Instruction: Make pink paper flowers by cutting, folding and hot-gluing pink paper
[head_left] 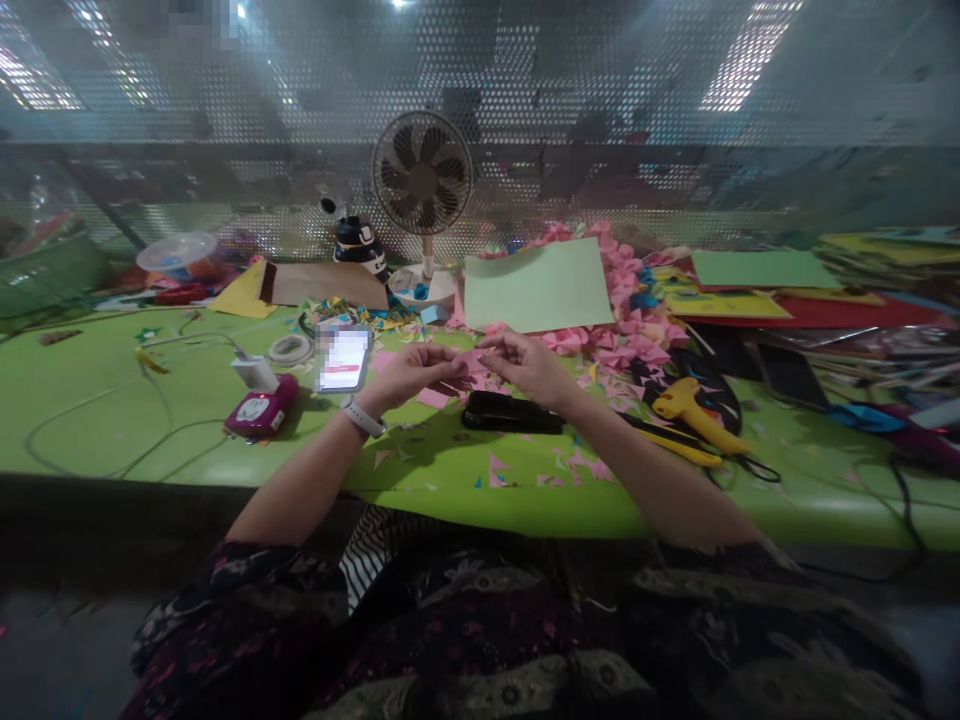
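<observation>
My left hand (411, 372) and my right hand (525, 362) meet over the green table (112, 420), fingers pinched together on a small piece of pink paper (466, 366) between them. A white watch sits on my left wrist. Just below the hands lies a black stapler (511, 412). Pink paper scraps (570, 465) are scattered around. A heap of pink folded paper flowers (622, 335) lies behind my right hand.
A lit phone (343, 360) lies left of my hands, beside a magenta device (262, 410) with a white plug and cable. A small fan (424, 200), a light green sheet (536, 285), a yellow glue gun (686, 405), tape roll (290, 348) and stacked coloured paper (787, 290) surround them.
</observation>
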